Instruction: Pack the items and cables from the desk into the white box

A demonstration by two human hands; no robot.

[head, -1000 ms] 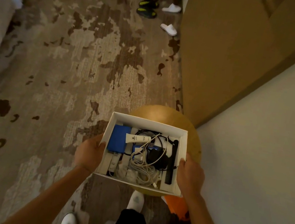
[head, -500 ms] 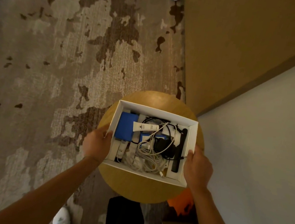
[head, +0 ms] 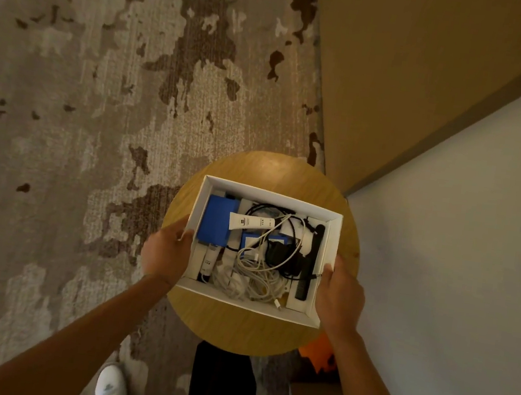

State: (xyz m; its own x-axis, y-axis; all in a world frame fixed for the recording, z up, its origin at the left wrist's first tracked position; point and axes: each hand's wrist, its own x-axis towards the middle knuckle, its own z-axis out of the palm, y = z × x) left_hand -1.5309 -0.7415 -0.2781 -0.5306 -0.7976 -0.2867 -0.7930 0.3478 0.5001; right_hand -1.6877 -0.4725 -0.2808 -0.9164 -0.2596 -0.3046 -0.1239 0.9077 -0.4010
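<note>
The white box is over a small round wooden table, and I cannot tell whether it rests on it. My left hand grips its left wall and my right hand grips its right wall. Inside lie a blue case, a white tube, a tangle of white cables, a black charger with black cable, a black comb along the right side, and a slim white device at the left.
Patterned brown and grey carpet spreads to the left. A tan cabinet side and a pale wall close off the right. Something orange sits under the table's right edge. My white shoe and dark trouser leg show below.
The box, held in both hands, has come from beyond the table's near edge to above its middle, and the view has shifted forward so the far shoes left the frame.
</note>
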